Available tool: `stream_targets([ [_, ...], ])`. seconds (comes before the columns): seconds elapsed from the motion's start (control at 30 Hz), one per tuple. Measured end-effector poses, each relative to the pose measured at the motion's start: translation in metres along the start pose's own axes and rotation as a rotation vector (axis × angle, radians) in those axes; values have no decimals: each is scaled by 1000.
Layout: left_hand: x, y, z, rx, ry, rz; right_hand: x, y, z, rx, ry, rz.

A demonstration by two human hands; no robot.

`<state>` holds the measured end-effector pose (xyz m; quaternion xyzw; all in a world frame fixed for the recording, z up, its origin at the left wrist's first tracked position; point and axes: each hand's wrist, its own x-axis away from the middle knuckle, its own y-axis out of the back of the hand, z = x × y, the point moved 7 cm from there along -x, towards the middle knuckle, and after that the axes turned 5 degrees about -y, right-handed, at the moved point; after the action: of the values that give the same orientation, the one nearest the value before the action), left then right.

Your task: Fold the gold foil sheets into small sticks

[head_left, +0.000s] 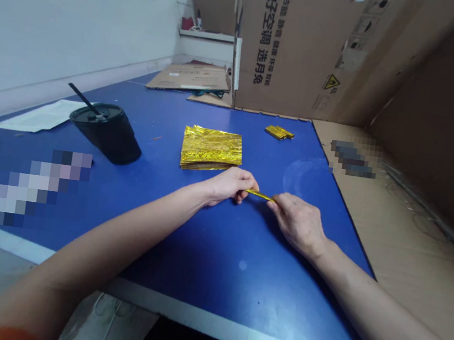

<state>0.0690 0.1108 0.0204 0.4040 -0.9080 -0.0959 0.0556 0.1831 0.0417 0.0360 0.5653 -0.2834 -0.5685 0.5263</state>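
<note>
The left hand point(231, 186) and the right hand point(299, 219) are closed on opposite ends of a narrow gold strip point(260, 195), thumbs pressed to curled fingers; both ends of the strip are hidden in the grips, and only its shiny, slightly creased middle shows, so whether it is folded or rolled I cannot tell; it is held above the blue table point(198, 261). Just beyond the left hand lies a stack of gold sheets point(212, 147), crinkled and glossy, its near edge showing uneven layers; beyond the strip, farther off, sits a small gold bundle point(279, 132), its pieces hard to count; well to the left of the grip a black cup point(108, 132) with a straw leans outward; nearer the person, a pixelated patch hides whatever is there.
</note>
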Motion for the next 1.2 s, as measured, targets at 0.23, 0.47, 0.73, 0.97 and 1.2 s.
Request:
stream_targets([
  [0.23,10,-8,-32,-589,-419,-123,-3,-6,-8,-436,-172,154],
  [0.47,25,-31,-45,-840,-706,-95,-1,-2,4,-400,-3,84],
  [0.73,16,-26,-31,-1007,-596,-30,1,1,4,-348,15,42],
  [0.97,10,-4,-29,-807,-537,-123,-3,0,-7,-352,-75,26],
  [1.2,-1,1,-11,-423,-261,-34,-2,-6,-12,-144,-70,1],
])
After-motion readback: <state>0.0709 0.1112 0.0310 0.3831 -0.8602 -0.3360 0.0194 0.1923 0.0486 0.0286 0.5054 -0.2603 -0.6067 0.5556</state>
